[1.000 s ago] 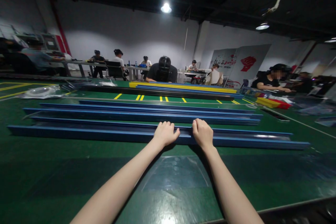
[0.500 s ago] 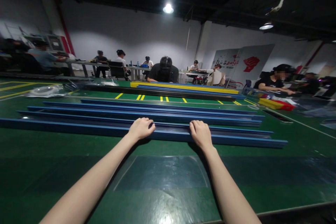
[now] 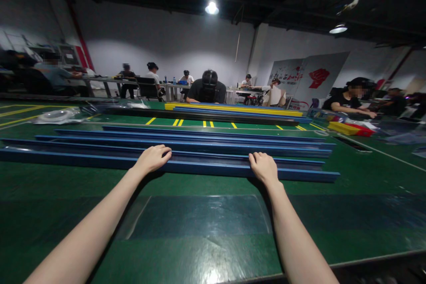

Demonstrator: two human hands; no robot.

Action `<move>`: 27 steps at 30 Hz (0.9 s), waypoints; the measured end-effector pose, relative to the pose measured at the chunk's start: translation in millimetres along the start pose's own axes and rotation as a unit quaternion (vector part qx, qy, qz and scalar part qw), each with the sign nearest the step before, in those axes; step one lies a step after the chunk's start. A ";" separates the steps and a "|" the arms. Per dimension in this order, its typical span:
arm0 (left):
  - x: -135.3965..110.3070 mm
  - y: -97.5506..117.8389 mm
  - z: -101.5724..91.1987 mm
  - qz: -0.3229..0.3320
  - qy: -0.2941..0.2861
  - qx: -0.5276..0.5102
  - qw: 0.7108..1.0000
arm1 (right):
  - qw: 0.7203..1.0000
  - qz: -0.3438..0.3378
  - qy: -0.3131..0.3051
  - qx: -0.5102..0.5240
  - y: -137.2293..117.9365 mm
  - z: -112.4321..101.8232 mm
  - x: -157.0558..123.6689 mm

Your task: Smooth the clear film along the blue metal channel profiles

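A long blue U-shaped channel (image 3: 208,168) lies across the green table, closest to me, its trough facing up. My left hand (image 3: 153,158) grips it left of the middle, with the fingers bent over into the trough. Farther right along the same channel, my right hand (image 3: 264,166) is closed over it in a similar way, its fingertips hidden in part. Just behind, parallel to it, lie more blue channels (image 3: 213,145), touched by neither hand.
A clear plastic sheet (image 3: 203,215) lies flat on the green table (image 3: 186,259) between my forearms. Beyond the channels are a long yellow strip (image 3: 233,110), a black strip (image 3: 199,115) and a bagged coil (image 3: 58,115). Yellow and red bins (image 3: 349,128) stand at right. Co-workers sit around.
The nearest blue channel has slid left. My left hand has moved left with it, while my right hand sits slightly farther right, so the hands are wider apart.
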State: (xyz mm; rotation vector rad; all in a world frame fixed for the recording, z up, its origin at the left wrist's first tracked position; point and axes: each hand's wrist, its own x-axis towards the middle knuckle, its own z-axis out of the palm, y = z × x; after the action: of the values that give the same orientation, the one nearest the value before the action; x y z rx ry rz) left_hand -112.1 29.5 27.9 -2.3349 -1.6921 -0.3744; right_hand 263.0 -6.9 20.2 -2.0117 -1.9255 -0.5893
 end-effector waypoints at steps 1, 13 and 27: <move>0.1 3.8 -0.8 0.005 -0.003 0.011 1.000 | 1.000 0.003 0.003 -0.008 -1.4 0.2 0.6; 24.0 127.6 -8.5 0.139 0.038 -0.007 0.990 | 0.999 0.019 0.046 -0.019 -24.8 -10.7 -11.0; 24.9 157.4 1.4 0.101 0.041 -0.036 0.993 | 0.995 -0.072 0.032 0.064 -46.3 -17.3 -9.4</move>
State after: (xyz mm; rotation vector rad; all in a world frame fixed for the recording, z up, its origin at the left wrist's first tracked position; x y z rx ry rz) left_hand 45.2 4.2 29.1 -2.4772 -1.4117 -0.4916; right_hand 215.2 -20.6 27.6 -1.7675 -2.0265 -0.5435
